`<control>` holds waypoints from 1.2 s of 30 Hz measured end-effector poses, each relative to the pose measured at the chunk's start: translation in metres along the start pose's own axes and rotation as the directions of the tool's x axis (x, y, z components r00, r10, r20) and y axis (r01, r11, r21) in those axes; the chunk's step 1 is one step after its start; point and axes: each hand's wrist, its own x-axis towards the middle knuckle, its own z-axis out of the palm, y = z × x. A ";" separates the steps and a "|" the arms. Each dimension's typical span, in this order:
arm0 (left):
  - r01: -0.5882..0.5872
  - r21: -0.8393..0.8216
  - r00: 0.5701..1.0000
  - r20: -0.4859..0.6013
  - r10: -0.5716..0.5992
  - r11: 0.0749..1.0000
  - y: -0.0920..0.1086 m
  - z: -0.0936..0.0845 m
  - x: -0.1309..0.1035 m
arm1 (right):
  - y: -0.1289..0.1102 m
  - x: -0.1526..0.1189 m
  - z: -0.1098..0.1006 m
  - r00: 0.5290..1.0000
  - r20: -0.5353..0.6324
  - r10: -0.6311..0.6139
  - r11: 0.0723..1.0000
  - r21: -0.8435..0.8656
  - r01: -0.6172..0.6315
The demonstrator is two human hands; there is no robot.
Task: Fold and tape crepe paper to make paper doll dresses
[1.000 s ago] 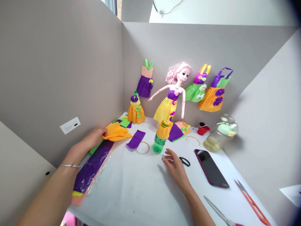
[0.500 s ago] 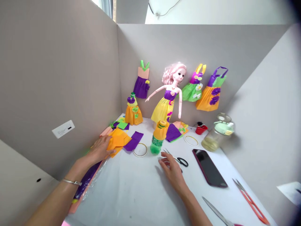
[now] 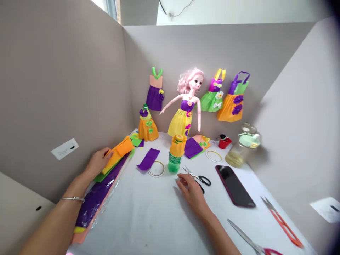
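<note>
White table (image 3: 148, 212) within grey walls (image 3: 87, 88). Along its left edge, the left hand (image 3: 98, 162) grasps orange fabric (image 3: 118, 153), whose long axis points toward the far-left corner; the right hand (image 3: 191, 189), released, curves beside scissors (image 3: 204, 180).

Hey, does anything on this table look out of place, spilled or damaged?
I see nothing spilled or damaged. One mild oddity: the black-handled scissors lie with their blades apparently slightly open, close beside the right hand, which looks a little careless.
</note>
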 end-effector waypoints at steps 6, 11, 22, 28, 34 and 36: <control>0.029 -0.271 0.999 -0.030 -0.039 0.962 0.008 -0.020 0.003 | 0.005 0.001 0.002 1.000 0.017 -0.004 1.000 -0.029 0.005; 0.073 -0.469 0.997 0.032 -0.065 0.880 0.021 -0.026 -0.003 | 0.007 0.000 0.003 1.000 0.023 -0.005 0.999 -0.039 0.006; 0.025 -0.200 1.000 0.011 -0.023 0.980 0.002 0.011 -0.027 | 0.000 -0.002 0.000 0.999 0.049 -0.005 0.998 -0.066 0.008; -0.062 -0.029 0.996 0.062 0.064 0.998 0.013 0.029 -0.043 | 0.000 -0.001 0.001 0.999 0.046 -0.020 0.997 -0.071 0.024; -0.029 0.026 0.993 0.115 0.026 0.999 0.011 0.039 -0.040 | 0.000 -0.001 0.000 0.999 0.047 -0.027 0.996 -0.082 0.031; -0.006 0.017 0.997 0.078 0.005 1.000 0.007 0.034 -0.035 | 0.000 -0.001 0.000 0.998 0.062 -0.023 0.996 -0.085 0.028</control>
